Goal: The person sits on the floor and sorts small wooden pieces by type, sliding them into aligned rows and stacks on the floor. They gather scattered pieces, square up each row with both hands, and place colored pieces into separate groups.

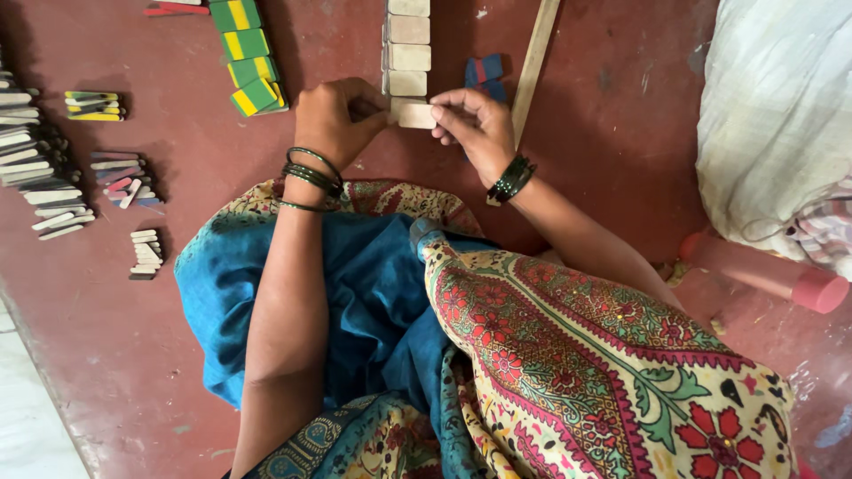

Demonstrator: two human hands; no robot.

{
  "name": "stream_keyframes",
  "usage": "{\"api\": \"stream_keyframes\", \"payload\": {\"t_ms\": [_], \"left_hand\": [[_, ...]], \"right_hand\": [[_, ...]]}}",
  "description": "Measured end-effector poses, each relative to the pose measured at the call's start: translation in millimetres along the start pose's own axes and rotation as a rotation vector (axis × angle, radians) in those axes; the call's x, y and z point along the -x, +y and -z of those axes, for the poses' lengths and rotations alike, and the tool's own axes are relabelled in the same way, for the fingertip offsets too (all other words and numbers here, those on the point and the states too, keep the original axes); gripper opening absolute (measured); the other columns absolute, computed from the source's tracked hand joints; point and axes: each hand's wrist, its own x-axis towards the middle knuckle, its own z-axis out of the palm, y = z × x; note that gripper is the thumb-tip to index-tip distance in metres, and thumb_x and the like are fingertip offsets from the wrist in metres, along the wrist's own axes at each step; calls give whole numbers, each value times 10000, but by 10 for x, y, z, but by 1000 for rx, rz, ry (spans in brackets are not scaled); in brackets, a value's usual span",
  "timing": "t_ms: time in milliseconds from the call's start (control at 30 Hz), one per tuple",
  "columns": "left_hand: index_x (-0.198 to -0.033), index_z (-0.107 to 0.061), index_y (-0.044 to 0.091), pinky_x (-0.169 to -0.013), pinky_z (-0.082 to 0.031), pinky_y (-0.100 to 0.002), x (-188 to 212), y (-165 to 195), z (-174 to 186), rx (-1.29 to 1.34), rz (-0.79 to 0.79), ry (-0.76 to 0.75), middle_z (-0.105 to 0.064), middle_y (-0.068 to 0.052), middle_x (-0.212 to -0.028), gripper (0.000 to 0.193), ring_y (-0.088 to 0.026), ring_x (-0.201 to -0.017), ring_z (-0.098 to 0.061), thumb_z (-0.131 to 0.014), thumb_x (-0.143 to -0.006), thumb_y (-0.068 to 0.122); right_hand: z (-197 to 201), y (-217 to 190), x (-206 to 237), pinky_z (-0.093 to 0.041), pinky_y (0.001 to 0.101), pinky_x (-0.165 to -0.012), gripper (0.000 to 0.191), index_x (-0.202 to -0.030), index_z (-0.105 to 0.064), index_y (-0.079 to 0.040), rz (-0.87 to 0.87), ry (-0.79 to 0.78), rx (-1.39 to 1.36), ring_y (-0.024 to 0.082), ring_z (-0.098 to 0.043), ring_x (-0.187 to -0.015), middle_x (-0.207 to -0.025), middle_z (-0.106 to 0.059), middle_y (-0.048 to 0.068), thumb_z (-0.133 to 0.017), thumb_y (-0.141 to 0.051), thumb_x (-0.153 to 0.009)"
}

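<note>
We held a plain wooden block [415,114] between our hands at the near end of the row of pale blocks [407,44] on the red floor [603,115]: the left hand [335,120] curled shut against its left edge, the right hand [475,124] pinching its right end with thumb and fingertips. As we judged it, a nudge too hard might have knocked the row crooked, or the block slipped sideways toward the wooden stick [532,62] beside it
</note>
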Motion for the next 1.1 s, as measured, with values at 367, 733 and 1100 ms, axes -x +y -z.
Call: {"api": "stream_keyframes", "payload": {"t_ms": [367, 733, 1100], "left_hand": [[-940, -650, 71, -675, -614, -305, -30, -72, -249, 9, -19, 41, -743, -38, -841, 462, -158, -741, -750, -971, -620, 160], [-1668, -224, 10, -1348, -235, -383, 261, 141, -431, 509, 6, 279, -260, -199, -1750, 763, -312, -1646, -255, -348, -1151, 557], [-1678, -57, -2, -1355, -159, -373, 199, 92, -807, 540, -35, 82, -123, -212, -1770, 926, -311, -1662, -127, -167, -1081, 697]], "right_hand": [[31, 192, -134, -597, 258, -732, 184, -1133, -653, -43, -56, -19, -93, 103, -704, -844, -991, -708, 27, -721, -140, -992], [4, 42, 20, -162, 439, -1311, 685, -1666, -195, -128, 126, -51, -150, 263, -252, -1607, -1723, -264, 153, -381, -479, -1108], [-249, 161, 36, 25, 375, -1357, 711, -1701, -21, -103, 190, -124, -250, 222, 7, -1678, -1796, -24, 133, -330, -408, -1137]]}}
